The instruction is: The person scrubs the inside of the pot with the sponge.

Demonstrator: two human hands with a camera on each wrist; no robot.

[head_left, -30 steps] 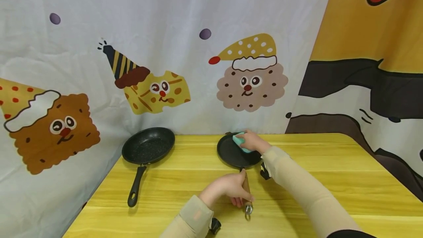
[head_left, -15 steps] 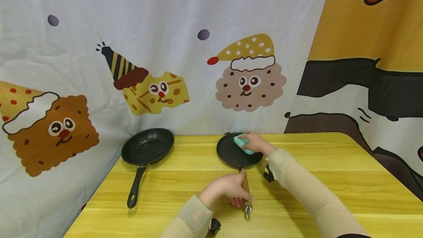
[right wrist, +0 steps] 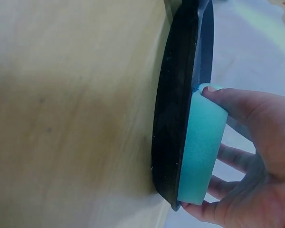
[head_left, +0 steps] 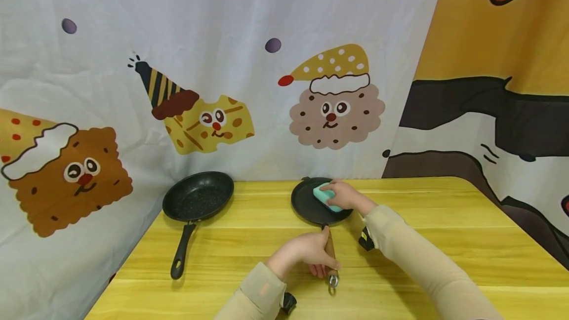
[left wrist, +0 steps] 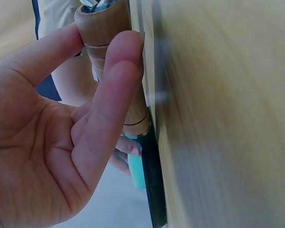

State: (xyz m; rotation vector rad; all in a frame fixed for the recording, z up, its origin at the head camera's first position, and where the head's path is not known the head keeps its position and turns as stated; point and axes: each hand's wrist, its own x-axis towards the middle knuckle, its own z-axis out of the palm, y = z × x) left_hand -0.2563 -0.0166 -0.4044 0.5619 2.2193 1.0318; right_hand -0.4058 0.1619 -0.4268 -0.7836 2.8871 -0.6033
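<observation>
Near the table's (head_left: 444, 221) front edge, the left hand (head_left: 306, 256) grips the turned wooden handle (left wrist: 115, 71) of a small round black frying pan (head_left: 311, 206) toward the back edge. The right hand (head_left: 344, 196) pinches a teal foam sponge (right wrist: 199, 152) against its matte inside. No writing is readable.

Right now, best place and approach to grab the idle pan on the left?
Probably the black handle. The left pan lies flat on the table, handle pointing toward the person and free of other things. Come from above at mid-handle, grip across its width.
</observation>
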